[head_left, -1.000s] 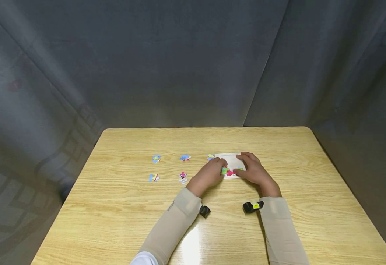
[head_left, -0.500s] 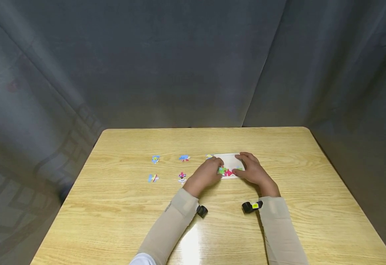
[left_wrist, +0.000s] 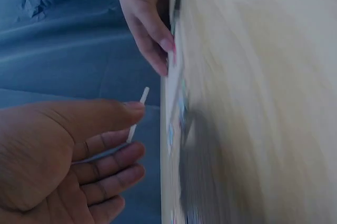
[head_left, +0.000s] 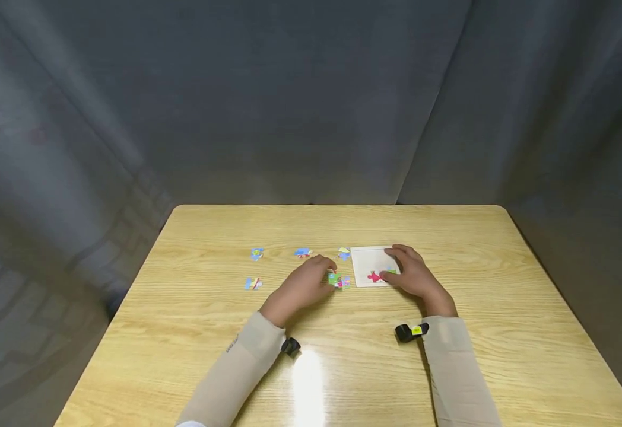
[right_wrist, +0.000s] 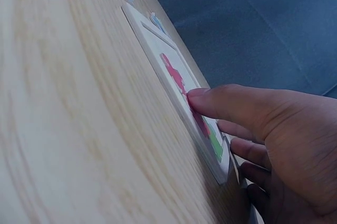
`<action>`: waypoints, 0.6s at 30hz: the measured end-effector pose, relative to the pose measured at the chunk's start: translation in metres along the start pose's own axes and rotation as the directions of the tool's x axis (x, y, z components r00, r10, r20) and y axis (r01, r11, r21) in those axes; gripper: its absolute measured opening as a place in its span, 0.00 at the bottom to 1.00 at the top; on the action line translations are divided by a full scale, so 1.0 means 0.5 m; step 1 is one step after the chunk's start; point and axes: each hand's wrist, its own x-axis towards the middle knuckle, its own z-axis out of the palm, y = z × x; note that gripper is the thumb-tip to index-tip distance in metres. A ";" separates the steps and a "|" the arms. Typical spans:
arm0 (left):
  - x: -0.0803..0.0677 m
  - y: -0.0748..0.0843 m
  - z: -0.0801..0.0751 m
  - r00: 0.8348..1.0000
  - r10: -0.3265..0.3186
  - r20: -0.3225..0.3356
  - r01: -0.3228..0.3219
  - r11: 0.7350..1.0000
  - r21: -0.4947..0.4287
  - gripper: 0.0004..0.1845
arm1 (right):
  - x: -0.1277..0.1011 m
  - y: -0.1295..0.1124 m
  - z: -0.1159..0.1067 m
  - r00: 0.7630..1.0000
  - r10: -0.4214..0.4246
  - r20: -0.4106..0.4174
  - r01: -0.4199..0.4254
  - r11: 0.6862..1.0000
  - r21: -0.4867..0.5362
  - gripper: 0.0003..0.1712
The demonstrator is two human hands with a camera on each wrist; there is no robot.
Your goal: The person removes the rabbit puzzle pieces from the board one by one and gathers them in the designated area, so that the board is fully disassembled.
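the left hand (head_left: 302, 286) pinches a puzzle piece (head_left: 339, 280), mid frame; its picture is too small to make out. the right hand (head_left: 413, 276) lies flat on the white board (head_left: 367, 261), covering its right edge.

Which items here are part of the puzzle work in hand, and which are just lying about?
In hand:
- left hand pinching a green piece
- right hand steadying the tray
- red piece in the tray

Lying about:
- four loose pieces, e.g., on the table
- grey curtain

The head view looks forward and down from above the counter's (head_left: 343, 356) near edge, taking in its whole top. Both wrist views skim low and close along the surface, sharing the white puzzle board (head_left: 371, 261) (right_wrist: 158, 50) (left_wrist: 171, 84).
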 end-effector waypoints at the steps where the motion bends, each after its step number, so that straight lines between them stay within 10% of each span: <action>1: -0.012 -0.007 -0.004 1.000 0.004 0.002 -0.004 1.000 0.001 0.22 | 0.000 0.000 0.001 1.000 0.006 0.000 -0.006 1.000 0.004 0.41; 18: -0.185 -0.109 -0.053 0.994 -0.106 -0.007 0.105 0.991 -0.079 0.20 | -0.002 0.011 -0.017 0.999 0.031 0.007 -0.031 0.999 0.018 0.42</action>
